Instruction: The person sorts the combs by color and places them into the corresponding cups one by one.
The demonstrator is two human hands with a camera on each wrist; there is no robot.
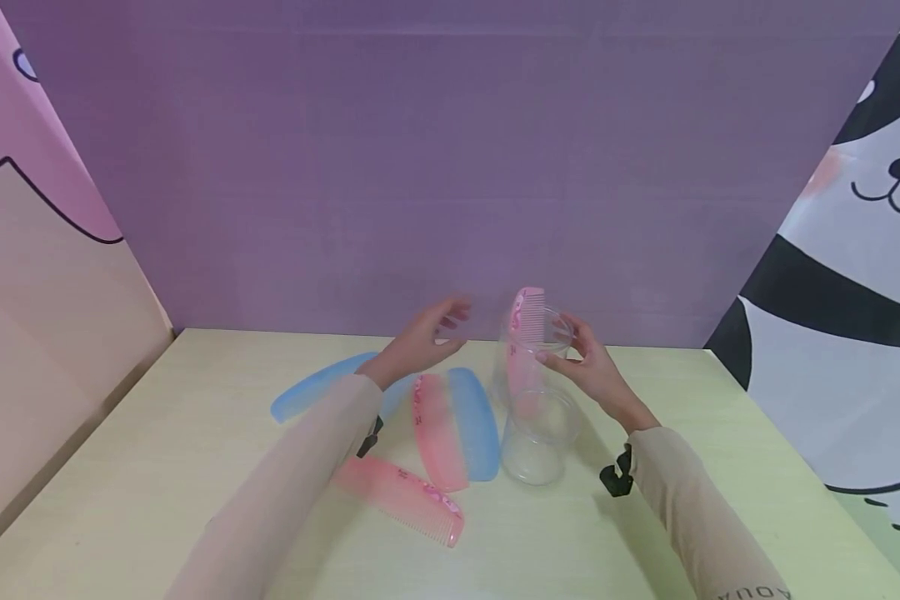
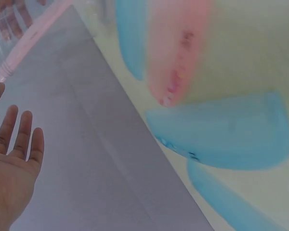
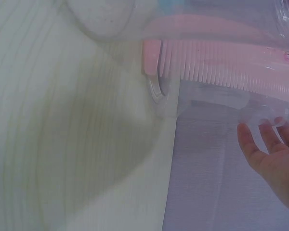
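A clear plastic cup (image 1: 558, 337) at the back holds an upright pink comb (image 1: 525, 333), its toothed end above the rim. My right hand (image 1: 588, 371) grips this cup near the rim, thumb in front and fingers behind. In the right wrist view the comb (image 3: 207, 60) shows through the cup wall beside the fingertips (image 3: 245, 132). My left hand (image 1: 420, 337) is raised left of the cup, fingers spread and holding nothing; its palm (image 2: 9, 183) shows in the left wrist view. A second clear cup (image 1: 534, 458) stands just in front of the first.
A pink comb (image 1: 438, 433) lies beside a blue comb (image 1: 476, 425) left of the cups. Nearer the front lies another pink comb (image 1: 405, 496). Two more blue combs, one at far left (image 1: 307, 392), lie partly behind the left arm. A purple backdrop (image 1: 450, 167) rises behind the table.
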